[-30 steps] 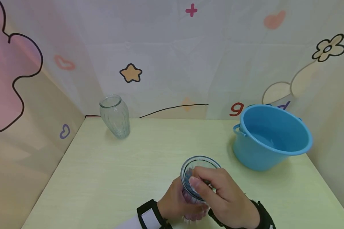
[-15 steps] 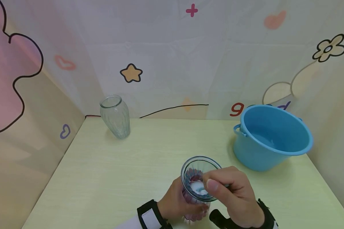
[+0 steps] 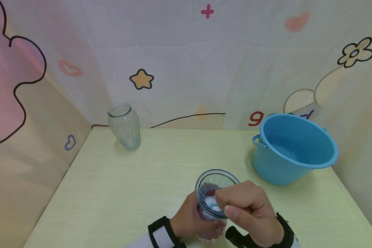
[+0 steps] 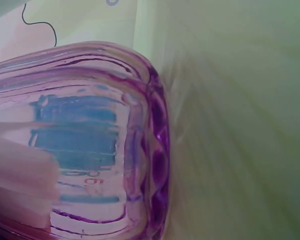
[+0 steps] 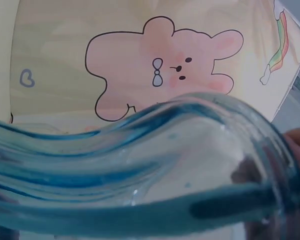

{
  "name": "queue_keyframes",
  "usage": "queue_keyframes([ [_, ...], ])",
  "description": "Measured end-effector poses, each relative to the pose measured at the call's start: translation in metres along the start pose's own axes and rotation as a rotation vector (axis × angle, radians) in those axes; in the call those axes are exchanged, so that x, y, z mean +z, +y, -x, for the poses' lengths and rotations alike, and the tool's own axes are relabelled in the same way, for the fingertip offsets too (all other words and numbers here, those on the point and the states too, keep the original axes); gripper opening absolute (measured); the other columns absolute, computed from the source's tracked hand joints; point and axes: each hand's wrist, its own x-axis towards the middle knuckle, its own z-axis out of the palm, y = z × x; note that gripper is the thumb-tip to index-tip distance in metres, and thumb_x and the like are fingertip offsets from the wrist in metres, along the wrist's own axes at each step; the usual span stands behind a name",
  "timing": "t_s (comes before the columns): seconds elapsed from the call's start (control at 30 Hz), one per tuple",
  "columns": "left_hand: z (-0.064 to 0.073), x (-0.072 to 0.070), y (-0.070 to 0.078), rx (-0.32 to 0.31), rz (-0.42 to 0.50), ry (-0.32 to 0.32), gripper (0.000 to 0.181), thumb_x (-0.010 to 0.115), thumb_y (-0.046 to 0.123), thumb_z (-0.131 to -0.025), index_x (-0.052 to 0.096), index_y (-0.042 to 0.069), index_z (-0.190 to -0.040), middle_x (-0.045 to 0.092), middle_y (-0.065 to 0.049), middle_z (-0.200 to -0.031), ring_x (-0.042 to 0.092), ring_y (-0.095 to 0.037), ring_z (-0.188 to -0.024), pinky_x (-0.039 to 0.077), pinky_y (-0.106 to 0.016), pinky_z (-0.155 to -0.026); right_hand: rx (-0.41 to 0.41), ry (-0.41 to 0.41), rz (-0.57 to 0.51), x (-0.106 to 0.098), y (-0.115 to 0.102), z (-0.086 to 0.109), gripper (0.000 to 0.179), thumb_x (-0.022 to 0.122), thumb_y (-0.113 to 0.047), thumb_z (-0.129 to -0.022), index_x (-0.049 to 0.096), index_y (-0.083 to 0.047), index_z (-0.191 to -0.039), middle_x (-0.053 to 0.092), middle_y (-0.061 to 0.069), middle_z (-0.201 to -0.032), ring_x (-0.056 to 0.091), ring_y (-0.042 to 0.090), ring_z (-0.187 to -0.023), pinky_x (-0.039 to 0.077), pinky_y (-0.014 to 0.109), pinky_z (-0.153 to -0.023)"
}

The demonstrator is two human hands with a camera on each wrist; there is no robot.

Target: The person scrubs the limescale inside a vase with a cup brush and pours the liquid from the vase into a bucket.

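Ribbed Vase Held at Mid-Table by Two Hands

A glass vase [image 3: 211, 215], blue at the rim and purple lower down, was tilted with its mouth towards the camera at the near part of the table [image 3: 136, 193]. The left hand [image 3: 192, 217], at the vase's seven o'clock, was wrapped round its body. At four o'clock the right hand [image 3: 251, 212] was curled tight over the rim, fingers and thumb closed on one end of a pale object [image 3: 211, 204] that reached down inside; most of that object was hidden, and its kind could not be told. Whether the vase's base touched the table was likewise unclear.

Towards ten o'clock, well apart, a second vase [image 3: 125, 129] of clear glass stood near the back edge. At two o'clock sat a blue bucket [image 3: 269, 167]. A pink bear [image 5: 140, 60] decorated the wall in the right wrist view.
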Motion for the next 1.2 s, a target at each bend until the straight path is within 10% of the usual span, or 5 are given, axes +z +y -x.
queue_keyframes([
  [0.7, -0.0011, -0.0028, -0.0016, 0.023, 0.003, -0.023, 0.056, 0.084, 0.017, -0.084, 0.054, 0.025, -0.13, 0.07, -0.002, -0.107, 0.066, -0.005, -0.09, 0.059, -0.028, -0.086, 0.169, -0.065, 0.196, 0.0032, 0.004, 0.0045, 0.044, 0.055, 0.025, -0.083, 0.038, -0.011, -0.065, 0.032, 0.001, -0.062, 0.039, 0.01, -0.056, 0.03, 0.016, -0.049],
  [1.2, 0.002, -0.0002, 0.0, -0.019, 0.024, 0.005, 0.072, 0.089, 0.016, -0.079, 0.052, 0.027, -0.139, 0.07, 0.0, -0.126, 0.068, -0.016, -0.114, 0.055, -0.034, -0.104, 0.115, 0.044, 0.032, -0.0031, 0.0071, 0.0039, 0.037, 0.041, 0.023, -0.093, 0.043, -0.006, -0.069, 0.031, 0.004, -0.063, 0.037, 0.014, -0.054, 0.029, 0.021, -0.044],
])
